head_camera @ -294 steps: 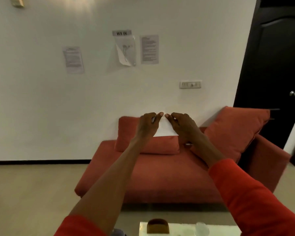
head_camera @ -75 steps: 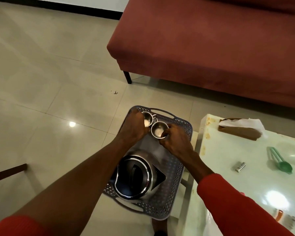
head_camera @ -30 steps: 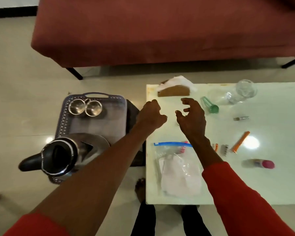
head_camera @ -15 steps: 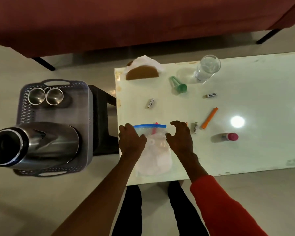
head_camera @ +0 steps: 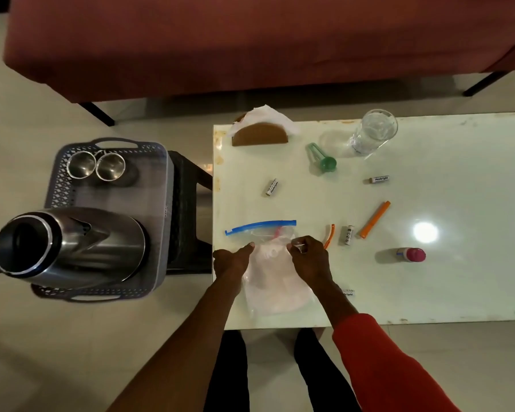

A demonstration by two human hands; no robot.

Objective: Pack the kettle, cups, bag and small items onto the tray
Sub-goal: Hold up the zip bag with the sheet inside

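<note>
Head view: my left hand [head_camera: 231, 261] rests on the bag [head_camera: 272, 278], thumb out, fingers curled; my right hand [head_camera: 308, 257] pinches the bag's plastic on the table [head_camera: 443, 263].

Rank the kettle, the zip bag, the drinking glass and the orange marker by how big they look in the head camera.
1. kettle, though it sits nearest the camera
2. zip bag
3. drinking glass
4. orange marker
</note>
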